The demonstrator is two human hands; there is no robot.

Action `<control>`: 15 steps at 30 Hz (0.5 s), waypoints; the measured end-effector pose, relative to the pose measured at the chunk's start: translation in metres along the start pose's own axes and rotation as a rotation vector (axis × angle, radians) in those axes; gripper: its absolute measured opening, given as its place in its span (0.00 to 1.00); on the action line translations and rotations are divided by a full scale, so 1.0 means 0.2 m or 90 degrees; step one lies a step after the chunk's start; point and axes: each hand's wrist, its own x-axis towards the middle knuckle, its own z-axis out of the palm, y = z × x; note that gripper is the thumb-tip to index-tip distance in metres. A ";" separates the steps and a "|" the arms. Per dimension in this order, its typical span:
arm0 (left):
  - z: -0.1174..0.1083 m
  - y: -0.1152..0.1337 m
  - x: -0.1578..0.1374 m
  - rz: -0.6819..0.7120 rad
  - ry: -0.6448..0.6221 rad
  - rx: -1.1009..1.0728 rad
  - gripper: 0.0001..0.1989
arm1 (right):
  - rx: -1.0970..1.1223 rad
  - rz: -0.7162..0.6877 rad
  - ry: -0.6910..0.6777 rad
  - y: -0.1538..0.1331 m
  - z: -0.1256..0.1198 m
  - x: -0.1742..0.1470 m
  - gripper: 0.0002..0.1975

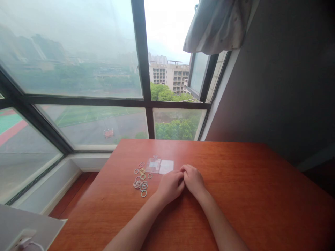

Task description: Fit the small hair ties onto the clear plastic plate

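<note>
Left hand (pixel 171 184) and right hand (pixel 193 178) touch, whether either grip clamps anything I cannot tell, and small movements work best, clear of the pastel rings (pixel 138 184) and plastic case (pixel 157 170) on the table's (pixel 248 181) left.

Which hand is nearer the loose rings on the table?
Left. The left hand is to the right of the rings, apart from them; the right hand is farther right, beyond the left hand.

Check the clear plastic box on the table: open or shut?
Open: the box has its whitish half lying flat beside the clear half, not over it. Whether a hinge joins them, cannot tell.
</note>
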 end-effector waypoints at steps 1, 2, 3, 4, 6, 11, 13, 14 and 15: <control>0.00 0.00 0.00 -0.001 -0.001 -0.002 0.06 | -0.001 0.000 0.001 0.00 0.00 0.00 0.13; 0.00 0.00 0.00 -0.002 -0.001 -0.002 0.06 | -0.002 0.000 0.000 0.00 0.00 0.00 0.14; 0.00 0.00 0.00 -0.004 -0.001 -0.002 0.06 | -0.003 0.001 0.000 0.00 0.00 0.00 0.14; 0.00 0.00 0.00 -0.007 0.000 -0.001 0.06 | -0.003 0.002 0.000 0.00 0.00 0.00 0.14; 0.00 0.00 0.00 -0.009 0.001 0.005 0.06 | -0.001 -0.001 -0.001 0.00 0.00 0.00 0.14; 0.01 0.00 -0.01 -0.004 -0.016 0.021 0.07 | 0.014 -0.004 0.001 0.00 -0.01 0.00 0.14; 0.01 0.00 -0.01 -0.002 -0.028 0.026 0.07 | 0.020 -0.001 -0.002 0.01 -0.01 0.00 0.13; 0.01 0.00 -0.01 -0.001 -0.033 0.028 0.07 | 0.023 0.000 -0.002 0.01 -0.01 0.00 0.13; 0.01 0.00 -0.01 0.001 -0.035 0.028 0.07 | 0.024 0.002 -0.002 0.01 -0.01 0.01 0.13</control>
